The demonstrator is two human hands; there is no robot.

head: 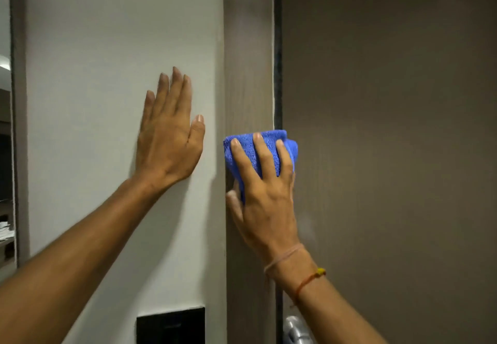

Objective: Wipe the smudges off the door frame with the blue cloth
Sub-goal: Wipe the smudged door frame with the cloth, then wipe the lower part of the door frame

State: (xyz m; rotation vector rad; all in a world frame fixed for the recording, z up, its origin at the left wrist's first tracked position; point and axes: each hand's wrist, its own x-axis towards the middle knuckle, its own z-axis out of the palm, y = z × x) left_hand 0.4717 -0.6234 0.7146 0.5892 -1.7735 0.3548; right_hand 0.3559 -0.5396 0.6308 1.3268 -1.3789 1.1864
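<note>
A folded blue cloth (271, 142) is pressed flat against the grey-brown door frame (248, 61), a vertical strip in the middle of the view. My right hand (265, 190) holds the cloth, fingers spread over it and thumb under its lower left edge. My left hand (169, 131) lies flat on the white wall (107, 47) just left of the frame, fingers together and pointing up, holding nothing. Faint pale marks show on the frame above the cloth.
The brown door (390, 128) fills the right side, shut against the frame, with a metal handle (295, 330) at the bottom. A black wall plate (170, 326) sits low on the wall. At the far left a narrow opening (5, 155) shows another room.
</note>
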